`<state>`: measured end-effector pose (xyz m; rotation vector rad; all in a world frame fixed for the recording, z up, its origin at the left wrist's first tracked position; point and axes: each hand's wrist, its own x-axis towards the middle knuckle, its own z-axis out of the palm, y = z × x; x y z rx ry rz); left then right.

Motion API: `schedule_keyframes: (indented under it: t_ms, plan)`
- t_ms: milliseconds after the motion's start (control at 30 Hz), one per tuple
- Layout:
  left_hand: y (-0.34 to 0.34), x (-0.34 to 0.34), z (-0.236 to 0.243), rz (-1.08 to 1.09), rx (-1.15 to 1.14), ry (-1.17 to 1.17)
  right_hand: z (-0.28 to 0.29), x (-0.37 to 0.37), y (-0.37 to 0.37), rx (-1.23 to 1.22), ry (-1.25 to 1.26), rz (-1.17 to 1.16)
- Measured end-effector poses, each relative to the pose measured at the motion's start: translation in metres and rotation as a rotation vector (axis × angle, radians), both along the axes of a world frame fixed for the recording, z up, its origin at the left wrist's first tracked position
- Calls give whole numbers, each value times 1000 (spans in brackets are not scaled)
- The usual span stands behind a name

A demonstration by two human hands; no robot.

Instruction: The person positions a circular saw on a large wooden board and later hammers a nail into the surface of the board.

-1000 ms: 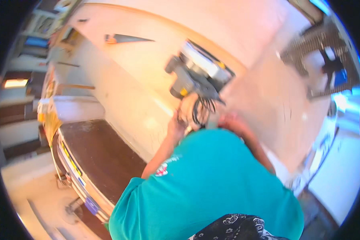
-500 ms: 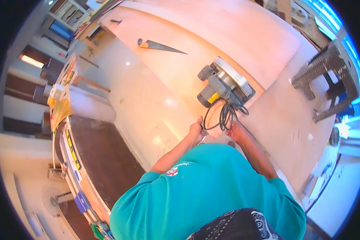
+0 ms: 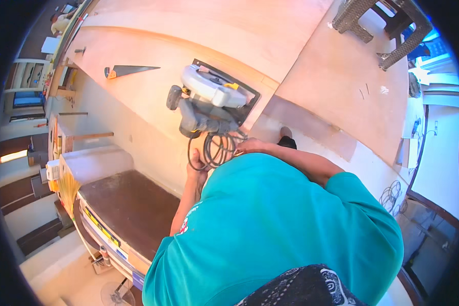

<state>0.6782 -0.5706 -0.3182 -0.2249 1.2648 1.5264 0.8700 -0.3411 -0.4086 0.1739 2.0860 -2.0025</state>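
A circular saw with a silver guard and dark motor sits on pale wooden sheets in front of me. Its black cord hangs in loops at the near end. My left hand is closed on the looped cord at its left side, beside my body. My right hand grips the loops at their right side, its fingers partly hidden by the cord and my teal shirt. A handsaw lies to the left of the circular saw.
A dark woven-pattern stool stands upper right. At lower left are a dark brown panel, a straw broom and a fan. Cable coils lie at right. Another person is far off at upper left. My foot shows beyond my right arm.
The circular saw, cord and both hands have shifted left in view as my body turned. The sheets appear higher and further left, and my foot now shows on the right.
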Motion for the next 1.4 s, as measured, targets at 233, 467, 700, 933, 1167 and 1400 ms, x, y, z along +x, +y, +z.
schedule_keyframes:
  t_ms: [233,467,700,933,1167,1400]
  plan:
    - [-39,-3,9,150,22,22,9,-19,-25,-108,201,240]
    - [-42,7,-21,263,-24,82,30,-15,1,57,7,313]
    - [-22,29,1,22,682,-86,134,32,87,-58,-421,-178]
    - [-9,48,3,552,68,139,174,30,217,692,-17,-833]
    - [14,44,-17,648,-254,384,109,11,340,1416,-189,-816]
    - [-1,46,-24,514,-468,718,103,0,329,1326,-380,-725]
